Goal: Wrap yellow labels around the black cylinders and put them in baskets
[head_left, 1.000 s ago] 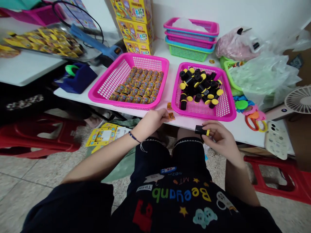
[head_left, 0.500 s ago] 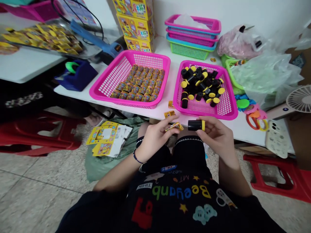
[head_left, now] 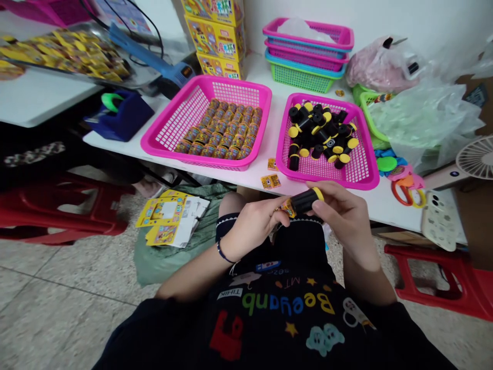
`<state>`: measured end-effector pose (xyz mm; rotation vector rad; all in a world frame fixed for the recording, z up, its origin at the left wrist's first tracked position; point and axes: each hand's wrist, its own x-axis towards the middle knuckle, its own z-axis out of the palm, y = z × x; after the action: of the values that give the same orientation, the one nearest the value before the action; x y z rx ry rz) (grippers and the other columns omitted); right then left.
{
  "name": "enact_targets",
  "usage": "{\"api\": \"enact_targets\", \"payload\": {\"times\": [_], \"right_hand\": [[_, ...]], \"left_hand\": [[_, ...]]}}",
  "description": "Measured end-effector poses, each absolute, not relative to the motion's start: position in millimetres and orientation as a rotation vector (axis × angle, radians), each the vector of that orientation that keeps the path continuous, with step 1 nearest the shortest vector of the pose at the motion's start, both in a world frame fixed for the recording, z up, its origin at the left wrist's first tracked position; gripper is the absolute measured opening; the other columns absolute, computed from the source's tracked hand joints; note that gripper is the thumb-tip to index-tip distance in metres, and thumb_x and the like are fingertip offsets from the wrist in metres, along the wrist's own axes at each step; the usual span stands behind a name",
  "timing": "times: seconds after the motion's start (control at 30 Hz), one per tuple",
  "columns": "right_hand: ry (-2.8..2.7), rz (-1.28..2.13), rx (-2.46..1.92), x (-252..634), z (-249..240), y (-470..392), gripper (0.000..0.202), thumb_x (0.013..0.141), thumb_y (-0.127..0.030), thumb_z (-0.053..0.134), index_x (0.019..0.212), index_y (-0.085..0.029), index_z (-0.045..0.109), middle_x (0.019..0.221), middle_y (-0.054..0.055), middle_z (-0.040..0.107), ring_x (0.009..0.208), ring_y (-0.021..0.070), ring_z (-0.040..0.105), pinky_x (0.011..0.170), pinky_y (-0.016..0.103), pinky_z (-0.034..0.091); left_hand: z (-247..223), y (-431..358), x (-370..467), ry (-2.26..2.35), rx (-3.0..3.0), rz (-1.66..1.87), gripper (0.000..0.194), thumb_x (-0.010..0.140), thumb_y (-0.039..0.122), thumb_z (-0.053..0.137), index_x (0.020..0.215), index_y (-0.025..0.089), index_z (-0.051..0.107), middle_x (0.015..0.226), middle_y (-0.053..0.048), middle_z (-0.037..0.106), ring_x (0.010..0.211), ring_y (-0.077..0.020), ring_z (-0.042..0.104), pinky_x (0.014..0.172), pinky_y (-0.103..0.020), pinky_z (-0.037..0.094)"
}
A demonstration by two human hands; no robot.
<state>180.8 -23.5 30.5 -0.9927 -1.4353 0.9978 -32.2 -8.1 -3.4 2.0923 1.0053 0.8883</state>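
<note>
Above my lap, my right hand [head_left: 341, 218] grips a small black canister [head_left: 304, 201] with a yellow lid by its lidded end. My left hand [head_left: 259, 221] pinches a yellow printed wrapper [head_left: 287, 207], and the canister's bare end meets it. How far the canister sits inside the wrapper cannot be made out. Past my hands, a pink basket [head_left: 367, 174] holds a loose heap of black canisters with yellow lids. In another pink basket [head_left: 162, 121], canisters with printed wrappers lie in neat rows. Flat yellow wrappers [head_left: 270, 181] lie on the table's front edge.
Stacked baskets [head_left: 304, 77] and yellow printed boxes [head_left: 219, 41] stand at the back. To the left are a blue tape dispenser [head_left: 119, 115] and a blue power tool [head_left: 150, 56]. Scissors [head_left: 408, 194], a phone [head_left: 442, 221] and a small fan [head_left: 475, 159] are at the right.
The canister has moved left and tilted, its bare end now against the wrapper in my left hand. My two hands have come together; before, there was a gap between canister and wrapper.
</note>
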Motion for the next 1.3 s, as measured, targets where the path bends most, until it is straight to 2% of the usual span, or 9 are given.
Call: {"api": "enact_targets", "payload": {"times": [0.13,0.3,0.53,0.67,0.83,0.97,1.13,1.23,1.3], "right_hand": [[-1.516,0.927,-1.011,180.6,27.9,-22.5,0.028,0.088,-0.026,0.079,0.115,-0.030,0.080,0.112,0.004,0.076,0.091,0.0147,0.076,0.074,0.026,0.068],[-1.579,0.897,-0.985,181.7,26.8,-22.7,0.037,0.083,-0.019,0.082,0.118,-0.033,0.080,0.112,0.003,0.074,0.090,0.0133,0.074,0.081,0.028,0.068],[-1.817,0.844,-0.984,188.5,37.2,-24.7,0.036,0.081,-0.025,0.085,0.117,-0.032,0.081,0.110,0.004,0.076,0.093,0.0141,0.074,0.077,0.026,0.066],[-1.837,0.863,-1.039,190.1,37.3,-25.6,0.033,0.081,-0.033,0.086,0.114,-0.029,0.082,0.108,0.004,0.079,0.079,0.0126,0.071,0.070,0.027,0.064],[-1.785,0.703,-1.127,182.2,24.7,-27.9,0.034,0.083,-0.042,0.086,0.113,-0.028,0.081,0.096,0.003,0.078,0.065,0.0111,0.064,0.067,0.030,0.062],[-1.802,0.593,-1.108,173.8,11.2,-28.9,0.037,0.090,-0.047,0.078,0.120,-0.026,0.076,0.092,0.003,0.075,0.075,0.0155,0.067,0.072,0.031,0.062],[-1.872,0.350,-0.975,168.8,4.1,-31.0,0.046,0.097,-0.046,0.069,0.138,-0.027,0.057,0.119,0.009,0.069,0.097,0.0207,0.070,0.084,0.038,0.064],[-2.016,0.094,-0.965,162.7,2.0,-31.0,0.059,0.092,-0.039,0.075,0.144,-0.026,0.050,0.126,0.011,0.066,0.119,0.0273,0.066,0.099,0.045,0.061],[-2.046,-0.048,-0.967,158.2,-1.4,-29.2,0.064,0.092,-0.033,0.074,0.148,-0.023,0.044,0.125,0.013,0.065,0.120,0.0282,0.065,0.101,0.047,0.059]], "left_hand": [[-7.3,-9.5,-34.8,1.000,2.148,1.008,0.042,0.108,0.043,0.049,0.130,0.017,0.073,0.091,-0.005,0.082,0.082,-0.0194,0.077,0.079,-0.026,0.059],[-5.3,-9.7,-34.5,0.956,2.167,1.082,0.057,0.104,0.060,0.047,0.126,0.016,0.076,0.112,-0.013,0.081,0.099,-0.0241,0.078,0.091,-0.033,0.062],[10.3,-9.9,-33.9,0.817,1.833,0.974,0.041,0.089,0.043,0.080,0.121,0.016,0.078,0.113,-0.009,0.083,0.097,-0.0224,0.080,0.091,-0.030,0.064],[8.3,-15.2,-32.8,0.864,1.973,1.045,0.035,0.090,0.033,0.080,0.121,0.016,0.078,0.113,-0.009,0.083,0.097,-0.0208,0.081,0.091,-0.028,0.064],[1.2,-22.2,-29.1,0.909,2.190,1.228,0.035,0.095,0.026,0.075,0.129,0.016,0.073,0.122,-0.010,0.080,0.110,-0.0199,0.078,0.101,-0.031,0.063],[0.3,-19.7,-24.8,0.991,2.034,1.208,0.035,0.093,0.036,0.078,0.124,0.021,0.076,0.119,-0.008,0.081,0.106,-0.0220,0.078,0.101,-0.035,0.063],[-2.3,-6.8,-18.6,0.961,1.428,1.106,0.058,0.080,0.045,0.088,0.128,0.016,0.075,0.125,-0.011,0.079,0.111,-0.0268,0.076,0.101,-0.040,0.062],[-6.9,-2.7,-14.9,0.859,1.197,1.103,0.068,0.078,0.043,0.090,0.136,0.016,0.068,0.125,-0.011,0.078,0.109,-0.0222,0.075,0.097,-0.034,0.061],[-9.7,-2.4,-12.5,0.780,1.126,1.115,0.074,0.078,0.040,0.091,0.141,0.017,0.062,0.110,-0.006,0.080,0.095,-0.0156,0.075,0.088,-0.027,0.060]]}}
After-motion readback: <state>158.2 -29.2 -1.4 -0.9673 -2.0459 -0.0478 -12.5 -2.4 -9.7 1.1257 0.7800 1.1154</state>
